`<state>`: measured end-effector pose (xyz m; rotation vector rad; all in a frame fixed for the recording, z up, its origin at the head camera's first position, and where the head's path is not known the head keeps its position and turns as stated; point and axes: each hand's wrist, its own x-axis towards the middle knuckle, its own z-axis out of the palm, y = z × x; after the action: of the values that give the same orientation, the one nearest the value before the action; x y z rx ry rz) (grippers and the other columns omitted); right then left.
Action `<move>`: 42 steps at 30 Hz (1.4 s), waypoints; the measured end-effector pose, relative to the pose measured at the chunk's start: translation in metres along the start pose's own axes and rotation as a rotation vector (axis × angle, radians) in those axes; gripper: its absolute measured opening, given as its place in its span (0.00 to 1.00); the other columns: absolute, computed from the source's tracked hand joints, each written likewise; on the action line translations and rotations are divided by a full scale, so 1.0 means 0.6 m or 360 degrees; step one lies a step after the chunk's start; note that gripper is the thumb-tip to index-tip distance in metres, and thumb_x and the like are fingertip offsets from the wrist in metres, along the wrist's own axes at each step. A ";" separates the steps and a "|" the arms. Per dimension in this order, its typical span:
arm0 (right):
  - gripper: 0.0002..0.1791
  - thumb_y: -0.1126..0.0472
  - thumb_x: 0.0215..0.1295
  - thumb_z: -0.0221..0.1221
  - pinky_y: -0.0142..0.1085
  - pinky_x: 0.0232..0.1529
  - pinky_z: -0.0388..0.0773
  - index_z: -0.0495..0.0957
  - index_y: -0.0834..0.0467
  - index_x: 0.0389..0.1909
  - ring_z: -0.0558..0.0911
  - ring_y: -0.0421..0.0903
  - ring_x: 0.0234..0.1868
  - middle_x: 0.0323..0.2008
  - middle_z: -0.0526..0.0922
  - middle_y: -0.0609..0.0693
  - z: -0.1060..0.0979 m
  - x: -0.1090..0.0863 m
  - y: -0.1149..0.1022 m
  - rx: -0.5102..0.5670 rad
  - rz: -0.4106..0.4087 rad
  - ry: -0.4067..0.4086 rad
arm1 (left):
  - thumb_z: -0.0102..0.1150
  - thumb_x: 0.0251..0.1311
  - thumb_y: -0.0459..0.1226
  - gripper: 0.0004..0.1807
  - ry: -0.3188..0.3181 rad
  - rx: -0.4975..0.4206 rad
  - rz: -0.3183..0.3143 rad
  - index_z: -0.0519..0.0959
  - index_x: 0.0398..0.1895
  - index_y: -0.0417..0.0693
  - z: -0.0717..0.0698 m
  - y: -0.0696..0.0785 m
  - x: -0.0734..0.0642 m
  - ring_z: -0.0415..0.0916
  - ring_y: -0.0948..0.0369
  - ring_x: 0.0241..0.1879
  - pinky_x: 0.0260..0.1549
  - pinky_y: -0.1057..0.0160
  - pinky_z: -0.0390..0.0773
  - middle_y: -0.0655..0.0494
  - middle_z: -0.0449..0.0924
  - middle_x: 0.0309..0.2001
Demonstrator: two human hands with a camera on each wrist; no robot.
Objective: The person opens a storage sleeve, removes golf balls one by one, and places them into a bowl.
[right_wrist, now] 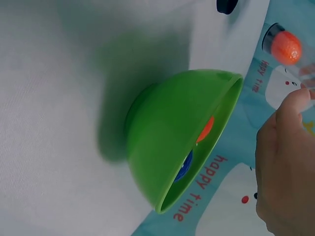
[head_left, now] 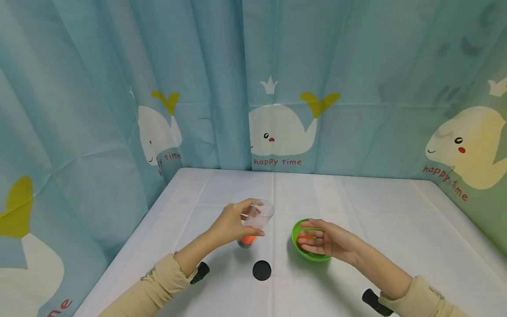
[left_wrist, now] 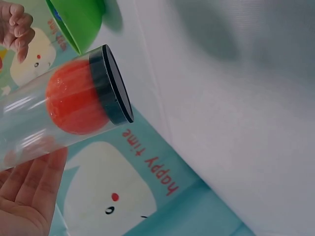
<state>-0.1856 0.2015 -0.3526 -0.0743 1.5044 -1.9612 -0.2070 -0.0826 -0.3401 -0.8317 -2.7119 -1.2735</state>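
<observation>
My left hand [head_left: 233,222] grips a clear plastic tube [head_left: 259,215] by its side, with the thumb and fingers on opposite sides. An orange ball [left_wrist: 78,97] sits inside at the bottom, against the black end cap [left_wrist: 110,86]. The tube's top end is uncovered in the head view. My right hand [head_left: 334,240] hovers over a green bowl [head_left: 317,257], fingers loosely bent and apart, with nothing held. Inside the bowl are an orange ball [right_wrist: 205,129] and a blue ball [right_wrist: 183,166], both partly hidden by its wall.
A round black lid [head_left: 262,270] lies flat on the white-covered table [head_left: 222,189], in front of the tube and left of the bowl. Blue curtains [head_left: 222,88] printed with whales hang behind the table and along its sides.
</observation>
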 end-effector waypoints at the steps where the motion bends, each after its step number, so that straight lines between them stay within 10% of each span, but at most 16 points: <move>1: 0.20 0.52 0.74 0.43 0.34 0.50 0.79 0.68 0.61 0.57 0.81 0.43 0.44 0.41 0.78 0.51 0.002 0.000 0.000 0.0012 0.0001 -0.0002 | 0.76 0.39 0.39 0.35 0.0000 0.0005 0.0006 0.74 0.55 0.48 0.000 0.000 0.000 0.82 0.53 0.42 0.45 0.57 0.81 0.52 0.83 0.43; 42: 0.21 0.46 0.74 0.40 0.33 0.51 0.78 0.71 0.58 0.49 0.79 0.44 0.47 0.44 0.74 0.51 0.025 0.008 -0.009 0.0154 -0.0011 -0.0058 | 0.75 0.39 0.32 0.31 0.0045 0.0289 0.0158 0.78 0.53 0.49 0.016 0.013 0.008 0.70 0.56 0.47 0.40 0.58 0.75 0.53 0.77 0.44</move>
<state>-0.1854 0.1870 -0.3442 -0.0731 1.3857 -2.0244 -0.2055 -0.0695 -0.3396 -0.9065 -2.6763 -0.9946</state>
